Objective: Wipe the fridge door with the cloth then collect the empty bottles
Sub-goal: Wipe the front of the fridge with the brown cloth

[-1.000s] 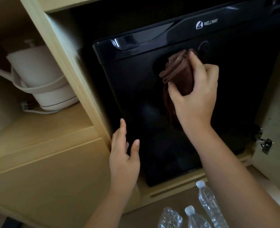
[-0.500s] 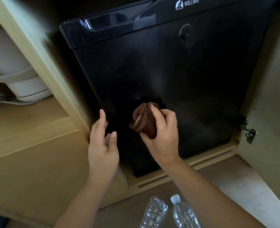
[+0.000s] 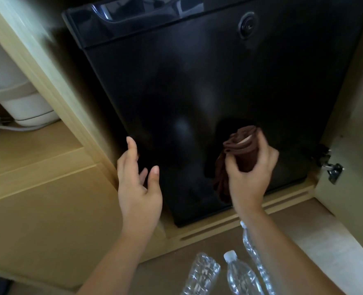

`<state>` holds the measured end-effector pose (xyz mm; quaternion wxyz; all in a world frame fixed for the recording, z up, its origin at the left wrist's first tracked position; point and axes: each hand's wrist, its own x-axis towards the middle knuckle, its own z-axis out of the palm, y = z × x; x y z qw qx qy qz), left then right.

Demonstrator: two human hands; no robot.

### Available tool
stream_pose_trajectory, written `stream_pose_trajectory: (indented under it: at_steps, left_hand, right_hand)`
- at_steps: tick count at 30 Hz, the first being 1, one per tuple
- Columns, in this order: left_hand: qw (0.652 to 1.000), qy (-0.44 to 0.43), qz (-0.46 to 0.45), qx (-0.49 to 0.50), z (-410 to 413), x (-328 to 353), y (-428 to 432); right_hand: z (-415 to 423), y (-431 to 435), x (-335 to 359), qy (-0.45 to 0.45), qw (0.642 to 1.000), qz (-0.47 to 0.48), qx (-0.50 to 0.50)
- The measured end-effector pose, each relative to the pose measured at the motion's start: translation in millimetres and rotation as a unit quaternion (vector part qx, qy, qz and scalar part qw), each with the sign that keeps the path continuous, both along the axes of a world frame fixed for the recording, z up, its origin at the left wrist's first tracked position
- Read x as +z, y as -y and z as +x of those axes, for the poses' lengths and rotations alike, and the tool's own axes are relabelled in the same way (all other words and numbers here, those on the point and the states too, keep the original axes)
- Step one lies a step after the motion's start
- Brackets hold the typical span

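Note:
A black mini fridge door (image 3: 197, 86) fills the wooden cabinet opening. My right hand (image 3: 252, 173) grips a bunched brown cloth (image 3: 242, 150) and presses it against the lower right part of the door. Fingers spread, my left hand (image 3: 139, 184) rests at the door's lower left edge and holds nothing. Three clear plastic bottles lie on the floor in front: a crushed one (image 3: 202, 273), one with a white cap (image 3: 240, 275), and one (image 3: 251, 248) partly hidden behind my right forearm.
A white electric kettle (image 3: 16, 96) with its cord sits on the wooden shelf to the left. The cabinet's open door with a metal hinge (image 3: 332, 169) stands at the right. A pale wooden panel (image 3: 37, 220) lies below the shelf.
My right hand carried the cloth from the upper middle of the door down to its lower left, then across to the lower right. My left hand stayed at the door's left edge.

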<state>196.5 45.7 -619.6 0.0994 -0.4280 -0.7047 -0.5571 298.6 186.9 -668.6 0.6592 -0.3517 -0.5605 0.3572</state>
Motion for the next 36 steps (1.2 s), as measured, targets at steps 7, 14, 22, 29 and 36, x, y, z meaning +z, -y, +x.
stream_pose_trajectory:
  at_steps: [7, 14, 22, 29, 36]
  left_hand:
    - [0.999, -0.021, -0.024, -0.005, -5.4, -0.5, 4.3]
    - [1.0, -0.006, -0.026, -0.015, -5.4, -0.7, 7.0]
    - [0.999, -0.003, -0.024, -0.023, -7.0, -0.4, 7.2]
    - [0.999, -0.003, -0.033, -0.032, -8.5, -0.5, 8.3]
    - [0.999, -0.016, -0.043, -0.026, -10.7, -1.3, 8.5]
  right_hand:
    - [-32.8, 53.6, -26.8, 0.147, 0.978, 0.124, 0.078]
    - [-6.9, 17.6, -25.9, 0.049, 0.996, 0.015, 0.072]
    - [14.4, -7.0, -25.1, 0.016, 0.999, -0.025, 0.02]
    - [-20.3, 39.7, -40.3, 0.1, 0.993, 0.045, 0.053]
    - [-41.7, 64.1, -46.4, 0.262, 0.943, 0.206, 0.018]
